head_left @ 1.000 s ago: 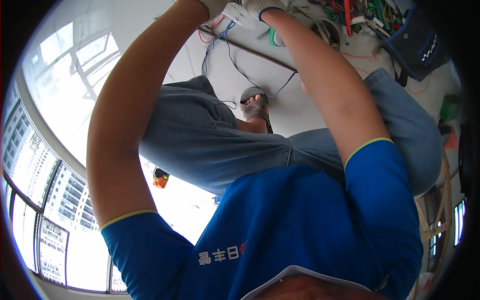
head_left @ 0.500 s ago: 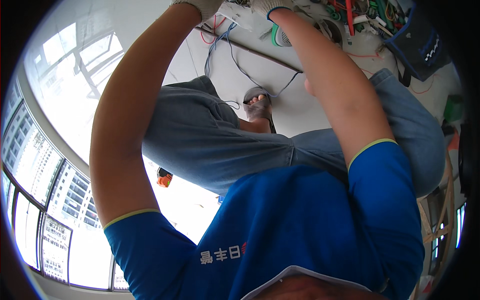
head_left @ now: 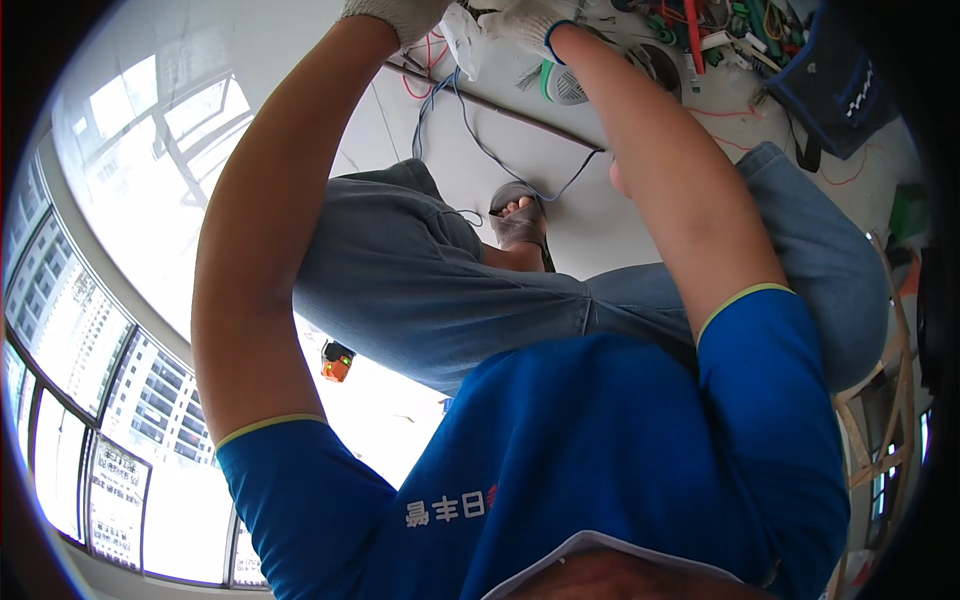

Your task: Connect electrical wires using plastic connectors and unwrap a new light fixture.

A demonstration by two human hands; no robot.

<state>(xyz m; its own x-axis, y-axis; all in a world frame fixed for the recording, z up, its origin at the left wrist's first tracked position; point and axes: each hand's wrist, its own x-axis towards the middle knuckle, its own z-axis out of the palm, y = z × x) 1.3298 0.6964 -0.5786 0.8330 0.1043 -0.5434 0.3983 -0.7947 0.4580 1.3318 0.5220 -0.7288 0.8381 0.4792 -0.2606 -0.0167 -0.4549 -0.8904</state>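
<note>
Both my hands wear pale knitted work gloves and reach up to the top edge of the view. My left hand point(head_left: 405, 17) is partly cut off there, and its fingers are hidden. A crumpled whitish plastic bag point(head_left: 462, 42) hangs between the hands. Bent fingers of my right hand point(head_left: 522, 24) close on the bag's right side; their tips are hard to make out. Below the gloves a thin brown rod point(head_left: 510, 109) lies slanting across the floor, with a dark blue cable point(head_left: 470, 122) looping over it.
A dark tool bag point(head_left: 835, 85) lies at the upper right beside a heap of hand tools point(head_left: 740, 35). A green-rimmed shoe point(head_left: 565, 84) is near my right forearm. My sandalled foot point(head_left: 518, 215) stands on the pale floor. An orange-and-black device point(head_left: 337, 362) sits lower left, near large windows.
My right hand has come down and left, toward the plastic bag. More of the glove and of the bag now shows. My left hand has shifted slightly right.
</note>
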